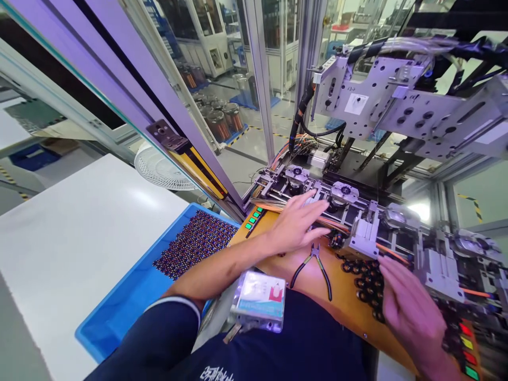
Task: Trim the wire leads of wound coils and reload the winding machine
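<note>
My left hand [297,222] reaches over the near edge of a row of machine fixtures [344,193], its fingers spread and nothing in its grasp. Just below it, a pair of diagonal cutters [315,252] with dark handles lies on the orange-brown work surface [273,270], jaws toward the machine. My right hand [415,304], a little blurred, is beside a grey metal block [363,235] with its fingers stretched out; I see nothing held. Several small black round parts [365,280] are piled between the cutters and my right hand.
At left, a blue tray [119,307] of small dark parts [196,241] stands by a white table [79,211]. Green buttons [254,217] and coloured buttons [468,343] sit at the panel's ends. A metal gantry plate [369,100] overhangs the fixtures; a frame post [260,79] rises ahead.
</note>
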{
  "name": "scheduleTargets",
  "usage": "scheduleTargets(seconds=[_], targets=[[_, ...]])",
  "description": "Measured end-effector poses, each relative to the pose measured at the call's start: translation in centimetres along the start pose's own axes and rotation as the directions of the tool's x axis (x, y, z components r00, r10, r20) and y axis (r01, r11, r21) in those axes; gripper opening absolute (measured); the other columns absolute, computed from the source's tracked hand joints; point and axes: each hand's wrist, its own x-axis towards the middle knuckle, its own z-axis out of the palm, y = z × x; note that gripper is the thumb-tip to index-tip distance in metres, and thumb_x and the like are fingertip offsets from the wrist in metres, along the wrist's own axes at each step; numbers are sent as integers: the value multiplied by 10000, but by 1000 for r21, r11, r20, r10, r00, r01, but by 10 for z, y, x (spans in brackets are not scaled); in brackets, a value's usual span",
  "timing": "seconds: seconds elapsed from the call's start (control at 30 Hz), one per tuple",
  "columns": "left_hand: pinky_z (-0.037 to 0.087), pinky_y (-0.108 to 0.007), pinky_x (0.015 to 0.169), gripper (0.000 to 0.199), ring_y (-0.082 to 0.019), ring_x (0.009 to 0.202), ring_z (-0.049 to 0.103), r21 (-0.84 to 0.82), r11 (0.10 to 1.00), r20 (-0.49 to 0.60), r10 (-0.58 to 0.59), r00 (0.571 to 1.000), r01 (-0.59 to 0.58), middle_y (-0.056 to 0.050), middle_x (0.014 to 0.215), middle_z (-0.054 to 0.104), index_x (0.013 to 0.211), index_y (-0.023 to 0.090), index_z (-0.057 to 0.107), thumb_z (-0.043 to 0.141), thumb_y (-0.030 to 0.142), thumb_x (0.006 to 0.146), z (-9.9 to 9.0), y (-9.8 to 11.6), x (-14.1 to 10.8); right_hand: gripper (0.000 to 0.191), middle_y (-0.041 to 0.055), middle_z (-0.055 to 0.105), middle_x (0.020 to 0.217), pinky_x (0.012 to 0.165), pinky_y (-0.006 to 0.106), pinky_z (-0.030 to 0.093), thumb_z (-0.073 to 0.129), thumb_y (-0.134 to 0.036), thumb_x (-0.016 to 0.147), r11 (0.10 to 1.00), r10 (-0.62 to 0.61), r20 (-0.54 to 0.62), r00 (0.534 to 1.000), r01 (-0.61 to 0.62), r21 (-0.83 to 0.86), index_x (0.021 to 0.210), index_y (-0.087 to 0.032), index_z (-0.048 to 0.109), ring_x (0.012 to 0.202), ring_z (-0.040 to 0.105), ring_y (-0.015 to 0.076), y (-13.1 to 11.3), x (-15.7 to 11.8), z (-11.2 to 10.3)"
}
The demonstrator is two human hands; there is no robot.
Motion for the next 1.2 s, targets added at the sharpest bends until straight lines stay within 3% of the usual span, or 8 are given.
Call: scheduleTargets(seconds=[0.17, 0.43, 0.7, 0.8, 0.93, 1.03, 1.13, 1.2], targets=[[273, -589, 1190, 590, -348, 1491, 307, 147, 989, 361, -29, 932, -26, -177, 1485, 516, 1391, 68, 495, 515, 467, 956, 35, 3, 82, 584, 87, 666, 1240, 1010, 421, 525, 572, -10, 896, 991, 122, -40, 992, -124, -57, 1439, -218, 522, 1094, 663, 240, -14, -50, -6], [211, -639, 1198, 637, -386, 1490, 288, 192, 979, 456, -154, 876, 72, -190, 1549, 426, 1425, 26, 445, 530, 447, 955, 56, 4, 92, 267, 95, 701, 1105, 968, 433, 547, 547, -118, 953, 937, 311, -55, 949, -316, -152, 1195, -170, 647, 1051, 670, 242, -19, -130, 14], [395, -569, 1138, 662, -332, 1436, 407, -203, 979, 23, 21, 1000, -16, -173, 1379, 610, 1443, 134, 438, 622, 454, 893, 20, 55, 18, 195, 147, 569, 1365, 1018, 532, 462, 535, -207, 982, 887, 438, 93, 894, -412, -209, 948, -174, 724, 1344, 461, 353, -10, -133, 47], [506, -521, 1043, 539, -307, 1299, 561, -345, 938, 38, -17, 999, 29, -157, 1229, 700, 1347, 145, 548, 660, 385, 877, 13, 75, -23, 192, 145, 576, 1358, 999, 535, 471, 523, -187, 978, 906, 417, 122, 901, -403, -128, 955, -176, 713, 1355, 451, 357, -8, -125, 44], [575, -380, 887, 318, -218, 951, 720, -551, 770, 297, -180, 938, 323, -130, 1019, 766, 1129, 122, 686, 610, 348, 919, 16, 89, -42, 127, 138, 586, 1334, 1040, 566, 460, 560, -177, 963, 927, 366, 52, 929, -369, 69, 975, -184, 686, 1332, 480, 335, -22, -94, 36], [569, -306, 792, 413, -179, 849, 716, -689, 467, 526, -203, 826, 554, -125, 976, 765, 1215, 94, 653, 589, 386, 930, 18, 98, -39, 106, 119, 573, 1349, 1042, 562, 481, 602, -138, 934, 903, 362, -21, 932, -345, 255, 1000, -204, 653, 1297, 522, 310, -43, -56, 27], [563, -281, 756, 500, -174, 843, 711, -766, 221, 580, -167, 797, 604, -136, 1022, 757, 1258, 80, 635, 626, 431, 901, 15, 104, -34, 172, 110, 561, 1374, 1029, 556, 497, 629, -75, 893, 820, 404, -58, 913, -333, 466, 993, -210, 666, 1286, 535, 314, -62, -26, 20], [568, -283, 787, 439, -175, 856, 716, -796, 239, 517, -209, 830, 556, -125, 1002, 764, 1200, 89, 677, 660, 393, 885, 10, 104, -33, 200, 109, 565, 1374, 1045, 543, 491, 633, -68, 884, 755, 435, -38, 900, -341, 560, 1009, -215, 685, 1270, 551, 307, -68, -14, 17]])
